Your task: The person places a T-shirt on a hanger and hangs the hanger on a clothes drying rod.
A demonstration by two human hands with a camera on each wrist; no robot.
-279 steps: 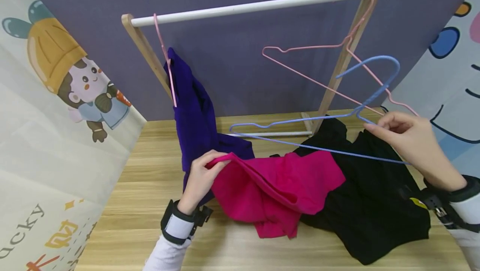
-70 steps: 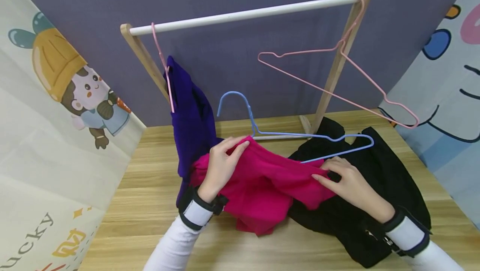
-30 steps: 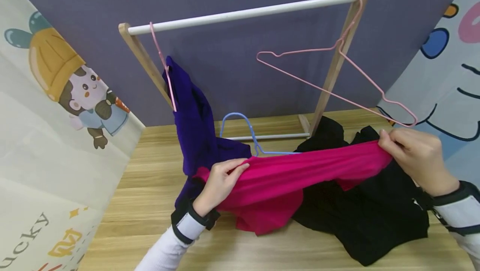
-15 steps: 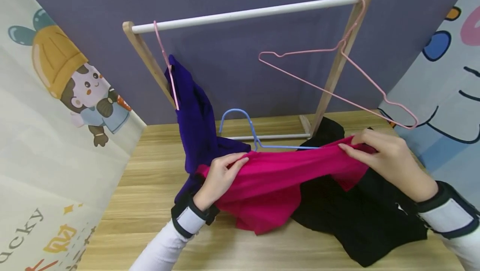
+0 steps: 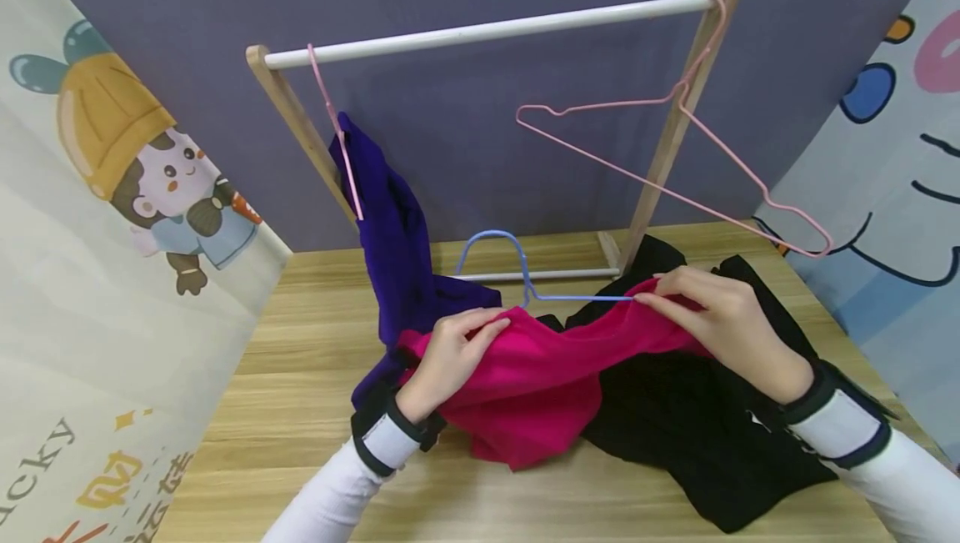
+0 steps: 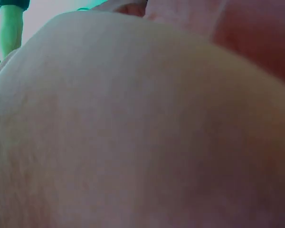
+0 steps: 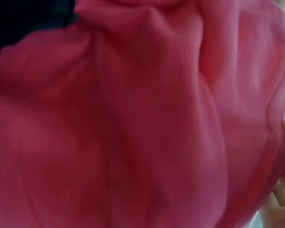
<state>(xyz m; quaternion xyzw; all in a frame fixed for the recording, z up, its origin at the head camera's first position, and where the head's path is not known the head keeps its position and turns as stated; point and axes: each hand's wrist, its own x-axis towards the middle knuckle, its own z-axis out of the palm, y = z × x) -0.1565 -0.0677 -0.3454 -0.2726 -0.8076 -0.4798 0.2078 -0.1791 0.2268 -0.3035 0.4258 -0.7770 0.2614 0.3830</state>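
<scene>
My left hand (image 5: 453, 355) pinches the upper edge of a hot-pink garment (image 5: 525, 409) between thumb and fingers. My right hand (image 5: 723, 322) pinches the same garment near its right end, and the edge sags between the hands. A blue hanger (image 5: 581, 299) has its hook standing up behind the garment near my left fingertips. Its shoulder runs right to my right fingertips, and the rest is hidden by cloth. Pink cloth (image 7: 156, 118) fills most of the right wrist view. Blurred skin covers most of the left wrist view.
A rack with a white rail (image 5: 487, 32) stands behind. A purple garment (image 5: 397, 243) hangs from a pink hanger (image 5: 333, 126) at the left; a bare pink hanger (image 5: 600, 161) hangs at the right. A black garment (image 5: 697, 434) lies on the wooden table (image 5: 292, 343).
Earlier my right hand held the blue hanger up; now much of it is behind or inside the pink cloth. In the last second my right hand has moved left, slackening the stretched edge.
</scene>
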